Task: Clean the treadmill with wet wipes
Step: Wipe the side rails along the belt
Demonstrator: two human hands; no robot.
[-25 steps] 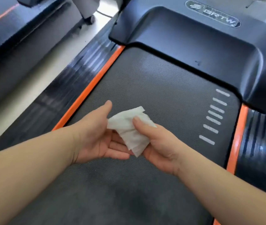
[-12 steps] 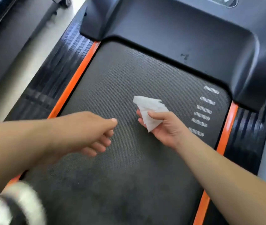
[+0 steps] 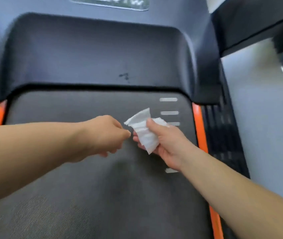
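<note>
Framing has swung since half a second ago: the motor cover (image 3: 94,54) now sits square across the top. The left hand (image 3: 106,133) has closed in on the right hand (image 3: 168,144), its fingertips just beside the right's. Right fingers stay clamped round the crumpled wet wipe (image 3: 142,135), held above the treadmill belt (image 3: 85,187) near the white dashes (image 3: 169,112). Left fingers are curled under, knuckles up, with nothing seen in them; blur hides whether they touch the wipe. Logo badge (image 3: 109,3) is cut off at the top edge.

Top edge cuts blurred logo (image 3: 109,2); wet wipe (image 3: 144,133) partly hides right hand's (image 3: 168,144) fingers (image 3: 136,138).
</note>
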